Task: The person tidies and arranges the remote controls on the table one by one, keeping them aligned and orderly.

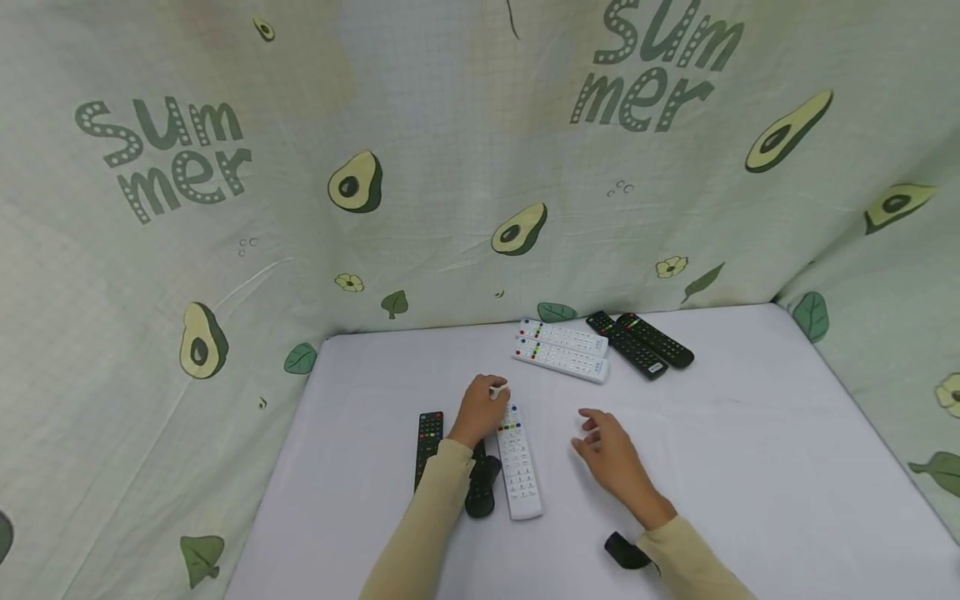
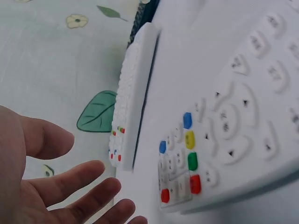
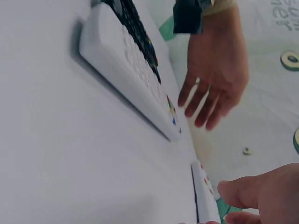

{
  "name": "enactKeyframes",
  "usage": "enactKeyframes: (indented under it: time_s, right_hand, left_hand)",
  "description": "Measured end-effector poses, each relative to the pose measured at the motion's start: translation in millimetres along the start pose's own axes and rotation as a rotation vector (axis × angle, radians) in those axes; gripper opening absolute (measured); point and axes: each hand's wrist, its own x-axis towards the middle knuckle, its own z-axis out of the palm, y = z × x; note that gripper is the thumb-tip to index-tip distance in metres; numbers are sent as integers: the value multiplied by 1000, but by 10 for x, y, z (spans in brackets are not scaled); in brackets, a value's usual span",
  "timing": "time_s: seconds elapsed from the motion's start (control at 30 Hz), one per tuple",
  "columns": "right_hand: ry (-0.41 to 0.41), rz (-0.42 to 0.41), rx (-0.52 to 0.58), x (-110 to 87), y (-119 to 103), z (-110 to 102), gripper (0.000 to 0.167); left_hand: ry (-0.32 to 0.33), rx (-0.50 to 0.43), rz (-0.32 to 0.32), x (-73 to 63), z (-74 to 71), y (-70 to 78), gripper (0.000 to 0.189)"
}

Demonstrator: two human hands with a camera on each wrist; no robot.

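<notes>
My left hand (image 1: 478,412) is over the far end of a white remote control (image 1: 519,467) with coloured buttons. In the left wrist view its fingers (image 2: 88,186) are spread and relaxed, with nothing between them and the thumb. To the right of that remote, my right hand (image 1: 613,458) hovers above the table, its fingers loosely bent around nothing. Left of the white remote lie a black remote (image 1: 430,433) and another dark remote (image 1: 482,487) with a rounded end, both partly covered by the left arm.
Towards the back of the white table (image 1: 750,433) two white remotes (image 1: 562,360) lie side by side. Right beside them are two black remotes (image 1: 633,346), set at a slant. A patterned cloth (image 1: 435,167) hangs behind the table. A black wrist device (image 1: 627,552) sits at the right sleeve.
</notes>
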Motion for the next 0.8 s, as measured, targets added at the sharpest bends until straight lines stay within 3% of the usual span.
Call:
enactKeyframes:
  time_s: [0.33, 0.57, 0.8]
  right_hand:
    - [109, 89, -19, 578, 256, -305, 49]
    - [128, 114, -31, 898, 382, -310, 50]
    - [131, 126, -75, 1068, 409, -276, 48]
  left_hand:
    - [-4, -164, -78, 240, 57, 73, 41]
    - [1, -229, -123, 349, 78, 73, 48]
    - [-9, -236, -149, 480, 169, 69, 52]
